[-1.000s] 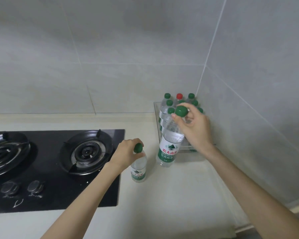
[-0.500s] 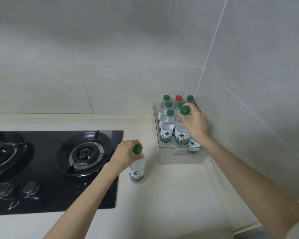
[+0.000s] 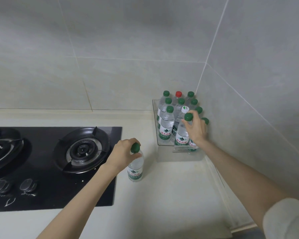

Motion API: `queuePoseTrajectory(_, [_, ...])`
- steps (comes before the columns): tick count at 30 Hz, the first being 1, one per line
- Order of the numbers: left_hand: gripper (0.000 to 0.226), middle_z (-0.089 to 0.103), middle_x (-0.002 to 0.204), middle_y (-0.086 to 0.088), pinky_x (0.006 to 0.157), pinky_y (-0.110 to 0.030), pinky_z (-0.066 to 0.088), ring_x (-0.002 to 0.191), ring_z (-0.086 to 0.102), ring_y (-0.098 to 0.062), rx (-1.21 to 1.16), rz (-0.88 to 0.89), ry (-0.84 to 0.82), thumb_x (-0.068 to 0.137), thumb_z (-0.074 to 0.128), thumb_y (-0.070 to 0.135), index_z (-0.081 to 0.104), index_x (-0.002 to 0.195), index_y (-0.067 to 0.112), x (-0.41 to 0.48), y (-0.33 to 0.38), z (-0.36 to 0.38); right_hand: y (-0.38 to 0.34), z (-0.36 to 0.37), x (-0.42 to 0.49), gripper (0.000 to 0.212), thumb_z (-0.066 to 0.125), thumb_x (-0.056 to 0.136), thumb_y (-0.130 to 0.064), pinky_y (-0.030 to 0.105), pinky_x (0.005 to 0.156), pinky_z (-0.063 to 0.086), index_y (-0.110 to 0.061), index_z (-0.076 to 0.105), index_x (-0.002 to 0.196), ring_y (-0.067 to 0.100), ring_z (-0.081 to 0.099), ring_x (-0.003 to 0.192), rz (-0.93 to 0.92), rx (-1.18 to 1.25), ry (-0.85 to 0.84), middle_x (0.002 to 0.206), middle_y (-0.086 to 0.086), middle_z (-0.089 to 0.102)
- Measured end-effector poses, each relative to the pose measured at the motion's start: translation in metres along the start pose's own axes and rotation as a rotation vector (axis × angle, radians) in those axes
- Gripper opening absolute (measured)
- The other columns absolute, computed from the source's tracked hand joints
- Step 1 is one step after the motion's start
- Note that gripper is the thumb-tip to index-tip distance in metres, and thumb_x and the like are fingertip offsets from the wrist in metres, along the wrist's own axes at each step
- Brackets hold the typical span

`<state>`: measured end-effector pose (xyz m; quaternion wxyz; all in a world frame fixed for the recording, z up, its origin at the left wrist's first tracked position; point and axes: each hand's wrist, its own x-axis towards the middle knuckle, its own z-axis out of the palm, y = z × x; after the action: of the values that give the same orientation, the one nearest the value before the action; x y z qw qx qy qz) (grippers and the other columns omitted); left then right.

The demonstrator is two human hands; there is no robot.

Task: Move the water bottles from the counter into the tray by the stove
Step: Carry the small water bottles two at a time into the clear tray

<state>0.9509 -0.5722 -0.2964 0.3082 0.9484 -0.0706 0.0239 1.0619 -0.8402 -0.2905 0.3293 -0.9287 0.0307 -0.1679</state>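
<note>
A clear plastic tray (image 3: 164,153) sits in the counter corner, right of the stove, holding several upright water bottles with green caps and one with a red cap (image 3: 178,94). My right hand (image 3: 196,131) grips the neck of a green-capped bottle (image 3: 182,135) standing in the tray's front row. A smaller green-capped bottle (image 3: 135,170) stands on the counter beside the stove. My left hand (image 3: 123,153) is closed around its cap and neck.
The black gas stove (image 3: 55,163) with two burners and two knobs fills the left side. Tiled walls meet in a corner right behind the tray. Pale counter (image 3: 171,195) stretches in front of the tray toward me.
My right hand carried its bottle from in front of the tray into the tray's front row and lowered it. My left hand stayed on the small bottle on the counter.
</note>
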Motion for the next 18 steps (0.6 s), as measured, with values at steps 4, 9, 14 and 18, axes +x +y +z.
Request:
queuePoseTrajectory(4, [0.035, 0.067, 0.106, 0.001, 0.084, -0.029, 0.049, 0.097, 0.060, -0.020, -0.007, 0.001, -0.036, 0.081, 0.073, 0.023, 0.062, 0.113, 0.019, -0.002, -0.001, -0.002, 0.013, 0.015, -0.003, 0.032, 0.071, 0.085, -0.024, 0.024, 0.064, 0.035, -0.012, 0.056, 0.110, 0.028, 0.062, 0.082, 0.045, 0.123, 0.022, 0.092, 0.009, 0.067])
queuePoseTrajectory(9, [0.032, 0.067, 0.106, 0.004, 0.086, -0.036, 0.051, 0.096, 0.063, -0.021, -0.061, -0.030, -0.029, 0.084, 0.071, 0.022, 0.060, 0.114, 0.023, -0.006, -0.006, -0.003, 0.019, 0.013, 0.003, 0.039, 0.074, 0.082, -0.026, 0.023, 0.065, 0.030, -0.011, 0.059, 0.115, 0.021, 0.057, 0.079, 0.033, 0.078, 0.025, 0.097, 0.009, 0.069])
queuePoseTrajectory(14, [0.029, 0.067, 0.103, 0.003, 0.079, -0.032, 0.050, 0.087, 0.060, -0.020, -0.010, -0.051, 0.031, 0.088, 0.065, 0.026, 0.058, 0.115, 0.024, -0.005, 0.000, 0.000, 0.024, 0.015, 0.005, 0.044, 0.065, 0.090, -0.025, 0.029, 0.066, 0.036, -0.014, 0.053, 0.130, 0.029, 0.060, 0.076, -0.031, -0.021, -0.050, 0.093, 0.019, 0.068])
queuePoseTrajectory(18, [0.034, 0.069, 0.098, 0.005, 0.076, -0.033, 0.053, 0.083, 0.064, -0.019, -0.018, -0.044, 0.154, 0.085, 0.067, 0.033, 0.058, 0.117, 0.029, 0.007, 0.016, -0.020, 0.023, 0.016, 0.005, 0.045, 0.062, 0.092, -0.020, 0.030, 0.063, 0.038, -0.015, 0.050, 0.135, 0.024, 0.052, 0.066, -0.041, 0.009, -0.082, 0.084, 0.016, 0.064])
